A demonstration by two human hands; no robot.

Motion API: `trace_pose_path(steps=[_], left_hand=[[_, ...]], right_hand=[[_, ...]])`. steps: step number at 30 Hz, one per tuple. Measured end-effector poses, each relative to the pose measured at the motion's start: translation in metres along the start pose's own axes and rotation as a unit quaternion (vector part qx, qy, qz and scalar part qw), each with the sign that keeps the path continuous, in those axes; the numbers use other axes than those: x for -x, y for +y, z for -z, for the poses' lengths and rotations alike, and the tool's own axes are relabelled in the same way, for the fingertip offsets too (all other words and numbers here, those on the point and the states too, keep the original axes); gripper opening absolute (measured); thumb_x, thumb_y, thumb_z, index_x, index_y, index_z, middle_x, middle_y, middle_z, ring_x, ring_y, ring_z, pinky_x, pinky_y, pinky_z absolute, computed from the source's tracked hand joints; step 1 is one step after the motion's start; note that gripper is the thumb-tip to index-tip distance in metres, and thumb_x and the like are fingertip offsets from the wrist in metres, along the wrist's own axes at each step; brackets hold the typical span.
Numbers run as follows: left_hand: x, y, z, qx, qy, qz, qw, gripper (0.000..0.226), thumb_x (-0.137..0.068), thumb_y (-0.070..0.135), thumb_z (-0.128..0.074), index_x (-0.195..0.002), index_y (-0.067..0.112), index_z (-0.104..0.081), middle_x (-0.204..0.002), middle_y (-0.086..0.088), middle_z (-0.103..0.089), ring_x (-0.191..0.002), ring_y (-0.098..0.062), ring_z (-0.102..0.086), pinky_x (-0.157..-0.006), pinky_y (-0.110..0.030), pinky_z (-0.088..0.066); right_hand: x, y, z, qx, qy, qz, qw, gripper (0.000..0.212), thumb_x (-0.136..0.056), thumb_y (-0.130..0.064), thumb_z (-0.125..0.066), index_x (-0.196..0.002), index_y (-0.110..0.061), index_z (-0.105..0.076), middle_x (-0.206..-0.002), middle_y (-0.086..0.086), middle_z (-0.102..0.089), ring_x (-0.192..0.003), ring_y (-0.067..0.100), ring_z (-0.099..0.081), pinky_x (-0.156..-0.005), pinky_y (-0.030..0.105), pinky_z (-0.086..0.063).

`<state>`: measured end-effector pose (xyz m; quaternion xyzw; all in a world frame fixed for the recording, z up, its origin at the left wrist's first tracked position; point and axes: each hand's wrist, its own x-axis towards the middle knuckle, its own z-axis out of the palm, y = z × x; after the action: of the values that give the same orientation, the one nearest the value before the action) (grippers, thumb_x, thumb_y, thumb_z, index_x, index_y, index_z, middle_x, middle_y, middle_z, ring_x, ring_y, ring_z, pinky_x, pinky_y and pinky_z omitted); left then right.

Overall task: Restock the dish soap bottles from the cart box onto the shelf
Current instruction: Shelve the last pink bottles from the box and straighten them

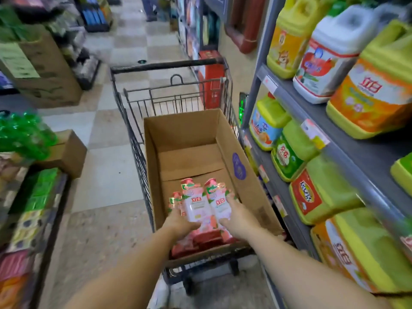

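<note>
Both hands, left hand [178, 221] and right hand [234, 216], are already wrapped around the pink plastic dish soap bottles [198, 204] in the brown cardboard box [189, 130], caps pointing 12 o'clock, grey metal shelf [347, 150] off at 3 o'clock.

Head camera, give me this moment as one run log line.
stage: picking from box | left hand: grips pink dish soap bottle | right hand: grips second pink bottle | brown cardboard box: far end bare, in wire cart
</note>
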<state>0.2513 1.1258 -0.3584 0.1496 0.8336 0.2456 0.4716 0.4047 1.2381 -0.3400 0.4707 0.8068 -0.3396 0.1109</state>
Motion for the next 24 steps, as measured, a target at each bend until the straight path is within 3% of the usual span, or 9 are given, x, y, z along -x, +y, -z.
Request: trace_pose_path(steps=[3, 6, 8, 11, 14, 17, 19, 21, 24], left_hand=[[-0.030, -0.007, -0.008, 0.070, -0.019, 0.044, 0.996, 0.070, -0.082, 0.014, -0.078, -0.133, 0.005, -0.032, -0.130, -0.017, -0.056, -0.098, -0.025, -0.059, -0.071, -0.022, -0.048], [-0.055, -0.015, -0.022, 0.142, -0.064, 0.088, 0.984, 0.057, -0.078, 0.004, -0.080, -0.123, -0.002, -0.046, -0.101, -0.012, -0.064, -0.074, -0.018, -0.063, -0.044, -0.018, -0.049], [-0.067, -0.021, -0.036, 0.172, -0.079, 0.095, 0.977, 0.056, -0.071, 0.004, -0.085, -0.117, -0.004, -0.055, -0.094, -0.008, -0.068, -0.073, -0.016, -0.065, -0.048, -0.021, -0.051], [-0.075, -0.021, -0.048, 0.230, -0.043, 0.123, 0.964, 0.057, -0.067, 0.006, -0.087, -0.106, 0.008, -0.046, -0.091, -0.006, -0.062, -0.082, -0.024, -0.063, -0.069, -0.035, -0.056], [-0.083, -0.026, -0.058, 0.288, -0.057, 0.131, 0.947, 0.074, -0.051, 0.011, -0.093, -0.112, 0.007, -0.052, -0.104, -0.013, -0.070, -0.091, -0.026, -0.069, -0.084, -0.042, -0.058], [-0.092, -0.031, -0.059, 0.306, -0.075, 0.175, 0.933, 0.073, -0.056, 0.005, -0.092, -0.117, 0.008, -0.051, -0.109, -0.011, -0.069, -0.098, -0.026, -0.069, -0.091, -0.043, -0.056], [-0.096, -0.030, -0.054, 0.298, -0.092, 0.215, 0.926, 0.069, -0.057, 0.007, -0.093, -0.114, 0.008, -0.054, -0.108, -0.010, -0.069, -0.096, -0.026, -0.068, -0.088, -0.041, -0.057], [-0.099, -0.028, -0.047, 0.303, -0.127, 0.249, 0.911, 0.066, -0.055, 0.010, -0.094, -0.111, 0.008, -0.059, -0.104, -0.011, -0.071, -0.088, -0.025, -0.069, -0.070, -0.032, -0.058], [-0.099, -0.022, -0.036, 0.327, -0.175, 0.251, 0.894, 0.069, -0.054, 0.011, -0.094, -0.114, 0.006, -0.061, -0.100, -0.011, -0.073, -0.079, -0.022, -0.070, -0.054, -0.025, -0.054]], right_hand=[[-0.029, -0.002, -0.019, -0.012, -0.020, -0.031, 0.999, 0.073, -0.091, -0.041, -0.058, -0.153, -0.022, -0.023, -0.153, 0.005, -0.036, -0.139, 0.025, -0.037, -0.107, 0.031, -0.037], [-0.056, -0.011, -0.031, -0.014, -0.038, -0.063, 0.997, 0.071, -0.093, -0.038, -0.058, -0.153, -0.023, -0.023, -0.154, 0.003, -0.037, -0.141, 0.021, -0.036, -0.110, 0.029, -0.033], [-0.077, -0.018, -0.038, -0.039, -0.057, -0.087, 0.994, 0.071, -0.093, -0.033, -0.059, -0.153, -0.021, -0.023, -0.155, 0.004, -0.035, -0.140, 0.019, -0.037, -0.110, 0.027, -0.031], [-0.110, -0.029, -0.050, -0.057, -0.065, -0.113, 0.990, 0.071, -0.091, -0.031, -0.063, -0.152, -0.021, -0.027, -0.149, 0.006, -0.044, -0.134, 0.024, -0.044, -0.106, 0.030, -0.037], [-0.133, -0.046, -0.057, -0.073, -0.063, -0.129, 0.987, 0.072, -0.090, -0.035, -0.064, -0.151, -0.025, -0.028, -0.147, 0.002, -0.047, -0.128, 0.025, -0.050, -0.101, 0.030, -0.040], [-0.150, -0.054, -0.061, -0.051, -0.057, -0.151, 0.986, 0.074, -0.085, -0.044, -0.068, -0.148, -0.025, -0.034, -0.139, 0.007, -0.052, -0.120, 0.027, -0.056, -0.096, 0.033, -0.046], [-0.156, -0.056, -0.061, -0.038, -0.073, -0.160, 0.984, 0.069, -0.082, -0.048, -0.069, -0.140, -0.020, -0.044, -0.132, 0.009, -0.055, -0.113, 0.028, -0.059, -0.091, 0.033, -0.049], [-0.158, -0.059, -0.058, -0.035, -0.095, -0.156, 0.983, 0.061, -0.085, -0.045, -0.068, -0.134, -0.014, -0.051, -0.129, 0.010, -0.056, -0.111, 0.028, -0.059, -0.089, 0.032, -0.049], [-0.157, -0.061, -0.050, -0.041, -0.105, -0.157, 0.981, 0.066, -0.086, -0.044, -0.068, -0.140, -0.012, -0.047, -0.137, 0.010, -0.052, -0.121, 0.029, -0.055, -0.095, 0.034, -0.047]])
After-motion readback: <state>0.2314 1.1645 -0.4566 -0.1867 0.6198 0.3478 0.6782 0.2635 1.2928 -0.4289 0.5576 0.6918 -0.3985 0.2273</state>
